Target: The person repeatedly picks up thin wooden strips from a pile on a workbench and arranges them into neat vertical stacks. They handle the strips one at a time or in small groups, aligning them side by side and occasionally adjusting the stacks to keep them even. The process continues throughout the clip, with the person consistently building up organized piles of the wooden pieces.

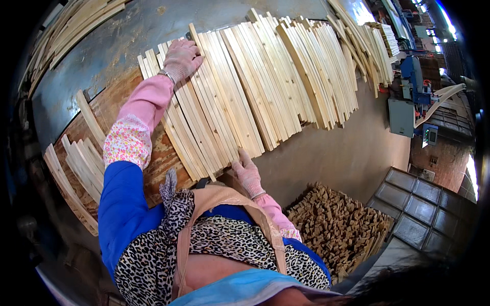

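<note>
Two gloved hands bracket your row of pale wooden strips [229,92] near the worktop's [66,97] near edge: your left hand [184,58] lies over the far ends, fingers together, while your right hand [248,176] has fingertips at the near ends, though I can't tell whether either pinches a strip. Uneven pushing could skew your row, and a careless pull toward you might tip some off that edge. Around you, scuffed metal meets a brown board [166,163] leftward, with stacked short wood pieces [337,224] and blue machinery [412,74] rightward.
</note>
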`<control>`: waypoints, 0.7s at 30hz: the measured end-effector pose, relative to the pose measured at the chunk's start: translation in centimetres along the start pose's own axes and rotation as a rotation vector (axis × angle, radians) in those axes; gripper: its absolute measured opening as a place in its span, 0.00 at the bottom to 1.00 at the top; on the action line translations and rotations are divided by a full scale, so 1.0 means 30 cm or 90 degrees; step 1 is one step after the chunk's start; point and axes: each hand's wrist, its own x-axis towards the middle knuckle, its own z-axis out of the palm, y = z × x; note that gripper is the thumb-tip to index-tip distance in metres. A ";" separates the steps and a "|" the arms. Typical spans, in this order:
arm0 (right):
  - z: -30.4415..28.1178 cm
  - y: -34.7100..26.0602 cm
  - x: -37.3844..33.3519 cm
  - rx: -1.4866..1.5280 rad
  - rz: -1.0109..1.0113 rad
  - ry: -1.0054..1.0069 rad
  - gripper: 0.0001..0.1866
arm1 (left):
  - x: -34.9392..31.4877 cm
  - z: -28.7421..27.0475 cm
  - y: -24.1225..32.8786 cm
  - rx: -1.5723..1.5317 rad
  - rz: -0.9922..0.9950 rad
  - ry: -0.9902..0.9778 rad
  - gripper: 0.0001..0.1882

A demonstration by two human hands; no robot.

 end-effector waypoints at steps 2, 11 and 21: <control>0.000 -0.021 -0.027 -0.087 -0.005 0.032 0.41 | 0.048 -0.038 0.025 -0.009 -0.109 0.014 0.20; 0.056 -0.050 -0.079 -0.135 -0.062 0.161 0.37 | 0.306 -0.015 -0.130 -0.223 -0.308 -0.009 0.30; 0.079 0.037 -0.065 -0.042 -0.182 0.232 0.35 | 0.322 -0.184 -0.134 -0.979 -0.228 0.237 0.17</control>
